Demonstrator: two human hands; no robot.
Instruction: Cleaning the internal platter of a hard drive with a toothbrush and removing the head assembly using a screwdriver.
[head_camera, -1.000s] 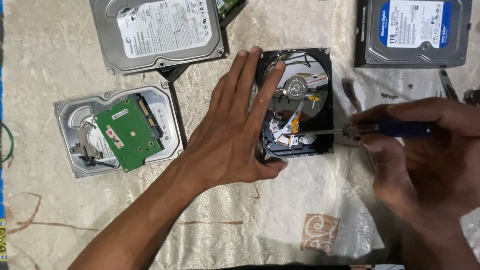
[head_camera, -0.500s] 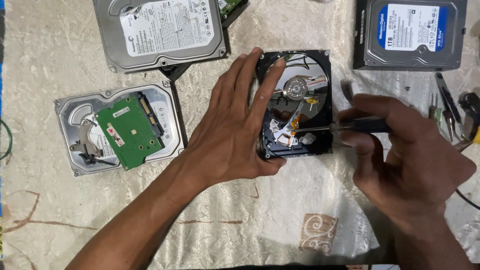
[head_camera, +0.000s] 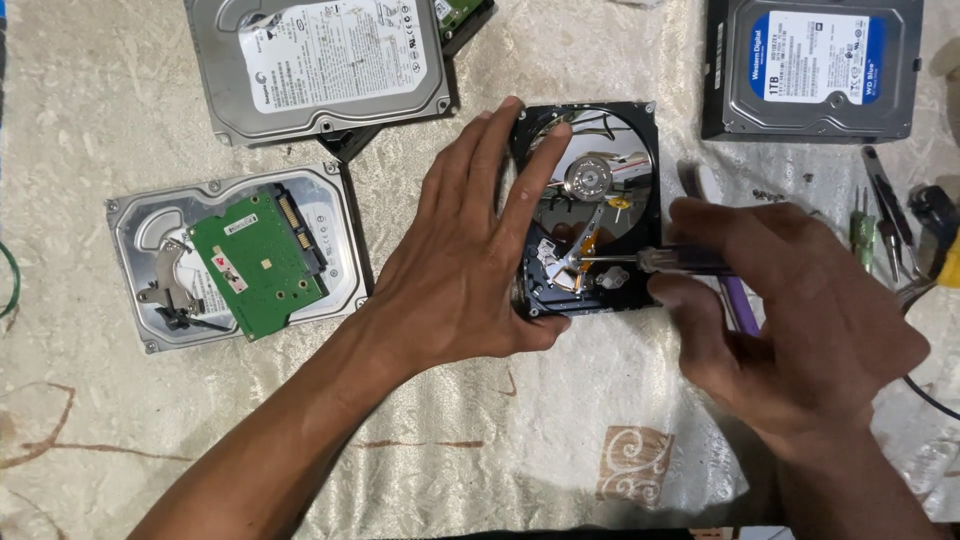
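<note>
Cream cloth (head_camera: 150, 420): L hand (head_camera: 470, 270) flat, fingers splayed on open drive (head_camera: 600, 200); R hand (head_camera: 800, 330) fingers clenched round screwdriver (head_camera: 660, 260).

- A closed silver hard drive (head_camera: 320, 62) with a white label lies at the cloth's far edge, left of centre, slightly tilted.
- Under its right side a dark drive with a green board (head_camera: 462, 14) shows only in part.
- A silver drive (head_camera: 150, 235) lies at the left side, underside up, with a green circuit board (head_camera: 258, 258) resting loose and askew on it.
- A drive with a blue and white label (head_camera: 815, 65) sits in the far right corner.
- Small tools (head_camera: 885, 215), thin and dark, lie by the right edge.
- The cream cloth (head_camera: 120, 420) with a faint pattern covers the whole surface.
- A green wire (head_camera: 10, 280) curls at the left edge.
</note>
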